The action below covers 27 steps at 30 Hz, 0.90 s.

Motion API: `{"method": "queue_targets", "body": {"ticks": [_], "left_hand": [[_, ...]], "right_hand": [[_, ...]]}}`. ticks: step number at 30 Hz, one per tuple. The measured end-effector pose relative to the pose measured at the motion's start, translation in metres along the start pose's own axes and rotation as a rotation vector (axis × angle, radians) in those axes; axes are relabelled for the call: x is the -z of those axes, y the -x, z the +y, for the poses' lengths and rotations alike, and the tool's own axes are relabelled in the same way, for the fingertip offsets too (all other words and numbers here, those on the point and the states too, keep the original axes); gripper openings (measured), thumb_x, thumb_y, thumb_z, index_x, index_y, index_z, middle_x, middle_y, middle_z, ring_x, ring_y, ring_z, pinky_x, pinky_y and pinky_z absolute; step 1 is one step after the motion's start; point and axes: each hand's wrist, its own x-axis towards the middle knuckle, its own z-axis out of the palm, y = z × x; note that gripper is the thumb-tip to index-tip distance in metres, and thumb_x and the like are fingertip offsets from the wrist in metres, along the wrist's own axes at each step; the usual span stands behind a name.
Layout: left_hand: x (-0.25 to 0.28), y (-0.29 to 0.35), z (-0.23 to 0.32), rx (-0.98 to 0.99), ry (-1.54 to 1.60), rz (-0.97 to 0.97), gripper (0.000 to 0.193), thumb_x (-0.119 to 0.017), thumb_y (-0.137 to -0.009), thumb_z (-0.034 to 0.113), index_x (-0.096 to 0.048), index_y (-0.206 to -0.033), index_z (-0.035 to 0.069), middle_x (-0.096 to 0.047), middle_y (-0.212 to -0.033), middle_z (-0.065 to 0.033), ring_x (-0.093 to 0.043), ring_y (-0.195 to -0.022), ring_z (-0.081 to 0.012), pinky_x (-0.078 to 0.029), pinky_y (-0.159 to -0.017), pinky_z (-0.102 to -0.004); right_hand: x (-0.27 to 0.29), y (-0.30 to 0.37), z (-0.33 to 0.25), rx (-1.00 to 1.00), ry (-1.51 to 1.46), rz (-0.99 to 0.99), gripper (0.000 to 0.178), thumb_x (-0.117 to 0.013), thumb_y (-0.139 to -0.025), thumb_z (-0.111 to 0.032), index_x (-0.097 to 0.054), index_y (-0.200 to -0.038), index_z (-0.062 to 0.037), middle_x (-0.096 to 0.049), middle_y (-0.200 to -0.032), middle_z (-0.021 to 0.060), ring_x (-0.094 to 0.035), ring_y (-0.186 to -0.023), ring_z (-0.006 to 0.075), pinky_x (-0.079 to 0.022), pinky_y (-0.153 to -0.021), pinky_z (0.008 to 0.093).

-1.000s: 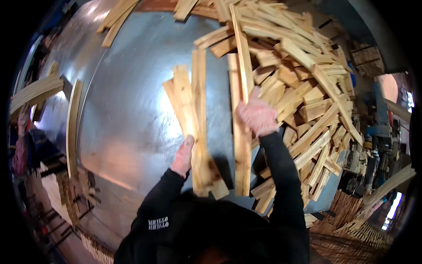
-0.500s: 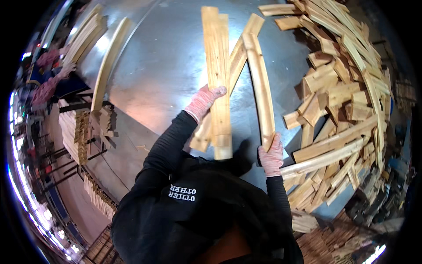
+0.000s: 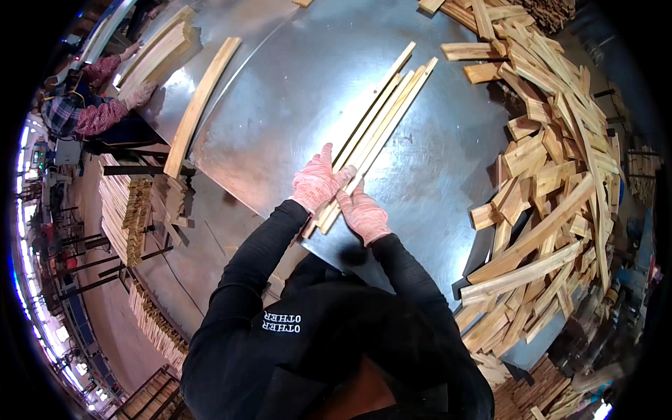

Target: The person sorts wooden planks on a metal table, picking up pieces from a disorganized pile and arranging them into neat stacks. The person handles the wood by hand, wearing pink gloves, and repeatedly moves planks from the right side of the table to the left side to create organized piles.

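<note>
Several narrow wooden boards (image 3: 381,120) stand on edge, side by side, slanting away to the upper right over a shiny metal table. My left hand (image 3: 316,180), in a pink-and-white knit glove, grips their near part from the left, its thumb across the top. Just below it, my gloved right hand (image 3: 365,215) holds the same boards from the right side. Narrow gaps show between some boards at the far end. Parts of the boards are hidden under my fingers.
The metal table (image 3: 259,119) spreads around the boards. A big heap of loose wood pieces (image 3: 525,154) covers its right side. One long board (image 3: 203,105) lies at the left. Further left, a person (image 3: 91,112) has hands by a board stack (image 3: 157,52). Stacked strips (image 3: 126,217) stand below.
The boards, earlier flat and crossing, are now bunched on edge and slanted right. My right hand has moved left from the separate board's end to beside my left hand.
</note>
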Motion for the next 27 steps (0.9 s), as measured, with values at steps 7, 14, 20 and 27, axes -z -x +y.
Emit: {"method": "queue_targets", "body": {"ticks": [7, 14, 20, 27], "left_hand": [[-0.004, 0.027, 0.026, 0.066, -0.196, 0.004, 0.112, -0.074, -0.076, 0.054, -0.018, -0.157, 0.002, -0.051, -0.135, -0.0287, -0.057, -0.119, -0.0428, -0.046, -0.102, -0.0494], [-0.029, -0.001, -0.088, -0.001, 1.874, -0.764, 0.052, -0.065, -0.097, 0.025, -0.053, -0.14, -0.002, -0.068, -0.124, -0.0185, -0.069, -0.109, -0.028, -0.057, -0.097, -0.0422], [-0.031, -0.004, -0.116, -0.135, 0.975, -0.071, 0.053, -0.052, -0.105, 0.033, -0.046, -0.147, 0.0, -0.059, -0.139, -0.0202, -0.059, -0.125, -0.0273, -0.047, -0.106, -0.0358], [0.07, -0.038, -0.132, -0.056, 0.745, -0.089, 0.076, -0.057, -0.095, 0.057, -0.045, -0.15, 0.006, -0.056, -0.141, -0.0244, -0.052, -0.133, -0.0357, -0.04, -0.111, -0.0392]], "right_hand": [[-0.015, -0.019, 0.108, 0.46, 0.076, -0.008, 0.052, -0.042, -0.105, -0.035, -0.041, -0.146, -0.003, -0.066, -0.119, 0.0207, -0.065, -0.107, 0.0361, -0.052, -0.093, 0.0436], [0.008, -0.011, 0.0, 0.36, -1.062, 0.148, 0.058, -0.053, -0.104, -0.032, -0.038, -0.151, -0.0017, -0.061, -0.127, 0.0134, -0.062, -0.113, 0.0228, -0.048, -0.1, 0.0351], [-0.005, -0.06, -0.046, 0.102, -1.246, 0.045, 0.101, -0.074, -0.091, -0.013, -0.001, -0.162, -0.0083, -0.056, -0.139, 0.0149, -0.059, -0.12, 0.0243, -0.048, -0.103, 0.0341], [-0.027, -0.127, -0.111, 0.007, -0.428, 0.127, 0.12, -0.076, -0.085, -0.049, 0.006, -0.16, -0.0027, -0.058, -0.139, 0.0263, -0.056, -0.129, 0.0355, -0.043, -0.107, 0.0364]]}}
